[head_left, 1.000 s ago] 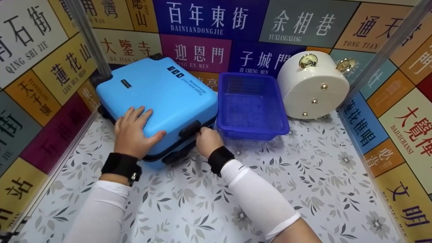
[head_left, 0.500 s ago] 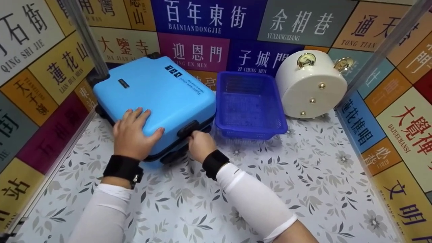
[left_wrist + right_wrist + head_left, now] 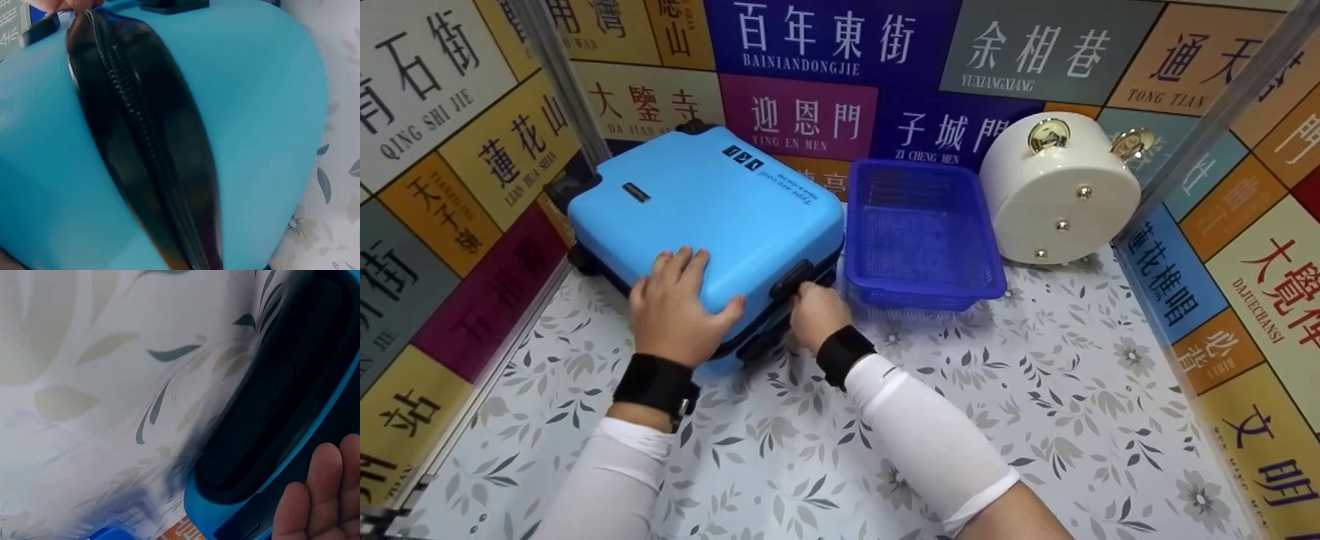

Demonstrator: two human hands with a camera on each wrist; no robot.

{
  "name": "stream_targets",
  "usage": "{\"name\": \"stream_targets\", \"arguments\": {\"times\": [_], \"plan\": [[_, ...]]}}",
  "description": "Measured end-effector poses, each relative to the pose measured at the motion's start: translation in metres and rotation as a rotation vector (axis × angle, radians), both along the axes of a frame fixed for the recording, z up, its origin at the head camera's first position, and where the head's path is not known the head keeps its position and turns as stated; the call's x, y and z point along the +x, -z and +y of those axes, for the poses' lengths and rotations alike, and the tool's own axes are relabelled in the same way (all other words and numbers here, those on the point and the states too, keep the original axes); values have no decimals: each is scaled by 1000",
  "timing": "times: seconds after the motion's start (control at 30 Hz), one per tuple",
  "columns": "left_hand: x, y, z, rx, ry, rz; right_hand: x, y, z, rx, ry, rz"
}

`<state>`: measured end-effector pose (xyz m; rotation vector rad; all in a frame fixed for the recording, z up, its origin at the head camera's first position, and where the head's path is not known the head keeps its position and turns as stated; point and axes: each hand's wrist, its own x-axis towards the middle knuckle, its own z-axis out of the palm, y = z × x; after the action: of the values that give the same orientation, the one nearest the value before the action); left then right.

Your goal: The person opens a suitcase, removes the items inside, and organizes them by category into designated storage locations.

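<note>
A light-blue hard-shell suitcase (image 3: 697,202) lies flat at the back left, its black zipper (image 3: 143,126) running along the side. My left hand (image 3: 679,307) rests on the lid's near edge, fingers spread, thumb over the front edge. My right hand (image 3: 819,315) is at the near side, just below the black lock (image 3: 793,280), its fingertips pinching the zipper pull, which they mostly hide. In the left wrist view, the fingertips (image 3: 79,4) grip the top end of the zipper. In the right wrist view, curled fingers (image 3: 323,495) sit beside the black side handle (image 3: 275,394).
A blue plastic basket (image 3: 926,292) stands just right of the suitcase. Beyond it is a white drum-shaped case (image 3: 1050,195) with gold fittings. Sign-covered walls (image 3: 817,37) enclose the back and sides. A white floral sheet (image 3: 1035,420) covers the surface.
My right hand has shifted slightly along the suitcase side toward the lock. My left hand has slid a little right and nearer. The suitcase has turned slightly.
</note>
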<state>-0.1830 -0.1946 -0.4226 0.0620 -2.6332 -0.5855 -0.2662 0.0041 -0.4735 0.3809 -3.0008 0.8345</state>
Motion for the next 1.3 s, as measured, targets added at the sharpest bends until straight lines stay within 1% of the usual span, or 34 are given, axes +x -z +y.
{"name": "stream_targets", "arguments": {"times": [0.07, 0.13, 0.23, 0.3, 0.37, 0.43, 0.53, 0.6, 0.7, 0.87, 0.93, 1.0, 1.07, 1.1, 1.2, 1.3], "plan": [[1, -1, 4, -11, 6, -8, -5, -1, 2, 24, 12, -7], [3, -5, 7, -18, 29, -33, -10, -1, 3, 37, 28, 1], [5, -16, 4, -40, 103, -106, -17, -4, 4, 36, 58, 20], [4, -24, -5, -40, 165, -167, -21, -5, 4, 24, 72, 24], [1, -32, -18, -48, 207, -242, -22, -5, 4, 26, 76, 26], [-4, -36, -31, -61, 229, -306, -22, -5, 4, 32, 67, 28], [-10, -35, -44, -115, 226, -346, -20, -5, 6, 38, 40, 53], [-13, -31, -47, -140, 223, -336, -18, -5, 8, 33, 13, 68], [-15, -26, -44, -148, 206, -300, -13, -6, 11, 23, -26, 68], [-14, -20, -32, -147, 182, -237, -1, -7, 15, -8, -85, -12], [-15, -19, -27, -145, 171, -207, 5, -7, 15, -18, -104, -21], [-15, -18, -22, -147, 158, -181, 10, -6, 15, -18, -117, -14], [-15, -17, -17, -148, 142, -166, 13, -6, 16, -10, -130, 19], [-16, -16, -15, -149, 134, -161, 14, -5, 17, -5, -134, 37], [-16, -14, -10, -154, 118, -160, 15, -3, 20, -3, -138, 57], [-18, -20, -14, -127, 139, -202, 14, -3, 21, -9, -126, 42]]}}
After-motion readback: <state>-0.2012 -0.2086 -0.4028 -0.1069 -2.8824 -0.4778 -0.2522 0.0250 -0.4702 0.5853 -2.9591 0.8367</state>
